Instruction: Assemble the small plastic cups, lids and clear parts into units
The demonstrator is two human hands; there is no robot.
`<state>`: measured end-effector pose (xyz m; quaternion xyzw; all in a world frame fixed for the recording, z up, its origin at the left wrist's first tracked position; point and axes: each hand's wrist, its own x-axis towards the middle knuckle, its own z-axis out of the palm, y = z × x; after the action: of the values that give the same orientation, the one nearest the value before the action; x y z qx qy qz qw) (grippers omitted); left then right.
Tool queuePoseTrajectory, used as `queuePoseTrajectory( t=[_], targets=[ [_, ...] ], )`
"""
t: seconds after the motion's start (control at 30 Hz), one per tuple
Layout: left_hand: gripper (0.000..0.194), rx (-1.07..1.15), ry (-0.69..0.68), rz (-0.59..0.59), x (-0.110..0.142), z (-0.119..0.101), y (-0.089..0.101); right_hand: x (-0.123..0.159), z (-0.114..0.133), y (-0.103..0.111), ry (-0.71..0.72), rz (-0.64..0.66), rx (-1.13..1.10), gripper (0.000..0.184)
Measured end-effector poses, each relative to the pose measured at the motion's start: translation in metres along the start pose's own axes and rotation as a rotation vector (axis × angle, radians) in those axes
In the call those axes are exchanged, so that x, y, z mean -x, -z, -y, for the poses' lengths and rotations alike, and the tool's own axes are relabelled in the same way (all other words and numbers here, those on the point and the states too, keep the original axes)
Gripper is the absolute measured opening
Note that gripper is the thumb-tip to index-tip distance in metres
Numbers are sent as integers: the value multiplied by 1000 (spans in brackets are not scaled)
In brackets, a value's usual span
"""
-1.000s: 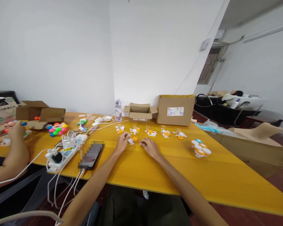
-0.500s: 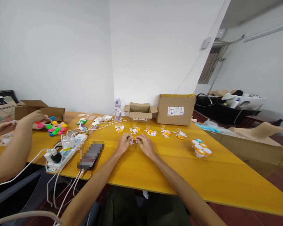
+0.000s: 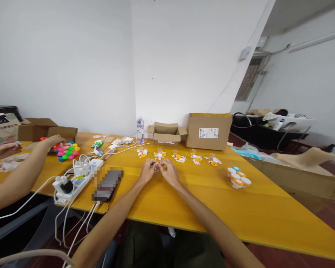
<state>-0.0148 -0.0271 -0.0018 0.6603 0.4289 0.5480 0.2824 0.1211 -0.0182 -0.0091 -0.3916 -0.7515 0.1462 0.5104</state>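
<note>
My left hand [image 3: 148, 170] and my right hand [image 3: 169, 172] meet over the table, thumbs and fingers pinched together. Whatever sits between the fingertips is small and mostly hidden, and I cannot make it out. Little whitish pieces [image 3: 156, 169] show just under the fingertips. Beyond my hands runs a row of small piles of white and orange plastic parts: one pile [image 3: 142, 153] at the left, another [image 3: 180, 158] in the middle, and one [image 3: 214, 161] at the right. A small clear cup [image 3: 193, 152] stands behind one of them.
At right sits a cluster of clear containers with white, orange and teal lids [image 3: 238, 178]. An open carton [image 3: 167, 138], a taped cardboard box [image 3: 209, 131] and a water bottle [image 3: 140, 130] line the wall. A phone [image 3: 108, 186], power strip [image 3: 80, 180] and a co-worker's arm [image 3: 25, 171] lie left.
My hands have come together, fingertips now meeting where a gap with white and orange parts showed before. The co-worker's hand has moved right, over the coloured balls.
</note>
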Motion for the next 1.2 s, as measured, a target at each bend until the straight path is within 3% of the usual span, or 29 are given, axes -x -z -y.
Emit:
queuePoseTrajectory(
  t=[0.23, 0.47, 0.7, 1.0, 1.2],
  targets=[
    [14, -33, 19, -14, 0, -2, 1, -3, -2, 10, 176, 88, 226, 17],
    [15, -68, 6, -232, -3, -2, 10, -3, -7, 24, 424, 314, 567, 24],
    [14, -63, 23, -327, -5, 2, 13, -1, -18, 12, 429, 376, 629, 24],
    [14, -90, 16, -372, -6, 2, 13, -5, -9, 16, 483, 465, 722, 26],
    [13, -130, -24, -420, -7, 8, 11, -5, -14, 22, 388, 304, 557, 21]
  ],
)
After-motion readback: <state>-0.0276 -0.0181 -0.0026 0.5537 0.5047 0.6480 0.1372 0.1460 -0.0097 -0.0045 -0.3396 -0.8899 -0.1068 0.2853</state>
